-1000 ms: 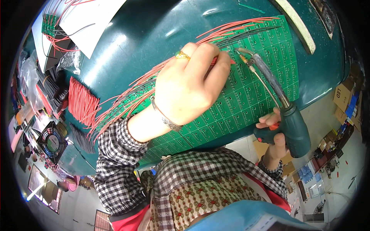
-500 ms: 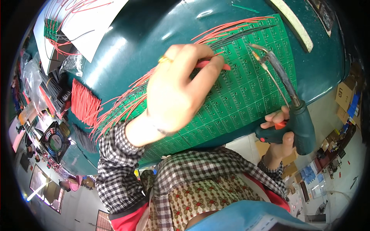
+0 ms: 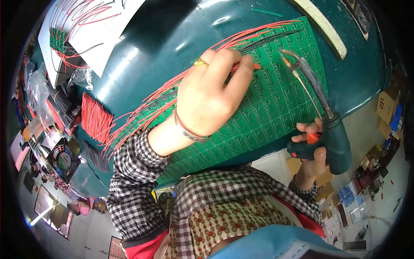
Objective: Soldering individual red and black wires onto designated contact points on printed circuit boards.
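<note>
A large green panel of small circuit boards [image 3: 276,101] lies before me on the table. Over its middle, my left hand [image 3: 209,97] has thumb and forefinger closed on a bunch of red wires [image 3: 257,66]; their ends poke out past the fingertips, and the palm hides the rest. Along the panel's far edge run red wires [image 3: 254,31] and black wires [image 3: 276,39]. At the right, my right hand [image 3: 318,160] grips a dark green soldering gun [image 3: 340,144] with a red trigger. Its bent tip and thin feed tube hover over the panel, apart from the wires.
Left of the panel sit a red wire bundle [image 3: 95,118], black wires [image 3: 64,103] and a small fan [image 3: 63,158]. White sheets [image 3: 103,30] with a wired board are at the far left. A pale curved strip [image 3: 323,28] lies at the far right.
My left hand has shifted a little to the right over the panel, its thumb and forefinger drawn closer together. My right hand with the soldering gun has stayed almost in place.
</note>
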Tool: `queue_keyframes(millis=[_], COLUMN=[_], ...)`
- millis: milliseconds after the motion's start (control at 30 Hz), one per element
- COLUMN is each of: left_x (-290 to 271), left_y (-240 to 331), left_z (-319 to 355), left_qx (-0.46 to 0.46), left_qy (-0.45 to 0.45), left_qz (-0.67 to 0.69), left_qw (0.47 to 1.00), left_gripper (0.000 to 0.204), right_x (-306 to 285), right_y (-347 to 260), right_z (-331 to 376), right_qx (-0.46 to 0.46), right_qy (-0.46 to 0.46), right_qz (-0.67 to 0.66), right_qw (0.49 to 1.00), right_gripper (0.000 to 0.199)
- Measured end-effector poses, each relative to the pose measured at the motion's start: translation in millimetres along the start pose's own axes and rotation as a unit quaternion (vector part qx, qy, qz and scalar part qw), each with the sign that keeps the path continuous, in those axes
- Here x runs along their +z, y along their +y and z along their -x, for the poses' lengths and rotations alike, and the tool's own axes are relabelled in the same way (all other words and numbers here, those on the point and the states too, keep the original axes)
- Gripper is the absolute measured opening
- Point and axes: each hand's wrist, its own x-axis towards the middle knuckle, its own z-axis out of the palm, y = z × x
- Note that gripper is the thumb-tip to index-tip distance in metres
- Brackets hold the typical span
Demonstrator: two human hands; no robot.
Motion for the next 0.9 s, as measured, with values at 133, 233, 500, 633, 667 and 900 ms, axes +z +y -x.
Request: queue_keyframes(millis=[133, 233, 500, 633, 667, 900], left_x=[-0.7, 1.6, -1.2, -2.0, -2.0, -1.1], left_y=[0.3, -0.8, -1.1, 0.1, -0.1, 0.2], left_z=[-0.6, -0.2, -2.3, -2.9, -3.0, -2.9], left_qx=[0.004, 0.010, 0.008, 0.005, 0.008, 0.010], left_qy=[0.000, 0.015, -0.003, -0.017, -0.016, -0.015], left_qz=[0.011, 0.011, 0.017, 0.015, 0.013, 0.013], left_qw=[1.000, 1.000, 1.000, 1.000, 1.000, 1.000], left_gripper=[0.024, 0.023, 0.024, 0.025, 0.025, 0.028], right_x=[-0.4, 0.6, 3.0, 1.7, 0.8, 3.6], right_y=[1.4, 0.3, -1.1, -0.1, -0.6, -3.3], right_z=[0.3, 0.4, 0.6, 0.8, 1.3, -0.3], right_qx=[-0.027, -0.019, 0.002, 0.005, 0.008, 0.026], right_qy=[-0.019, -0.038, -0.053, -0.062, -0.067, -0.081], right_qz=[0.049, 0.053, 0.045, 0.040, 0.041, 0.043], right_qw=[0.998, 0.998, 0.998, 0.997, 0.997, 0.995], right_gripper=[0.072, 0.071, 0.070, 0.070, 0.071, 0.073])
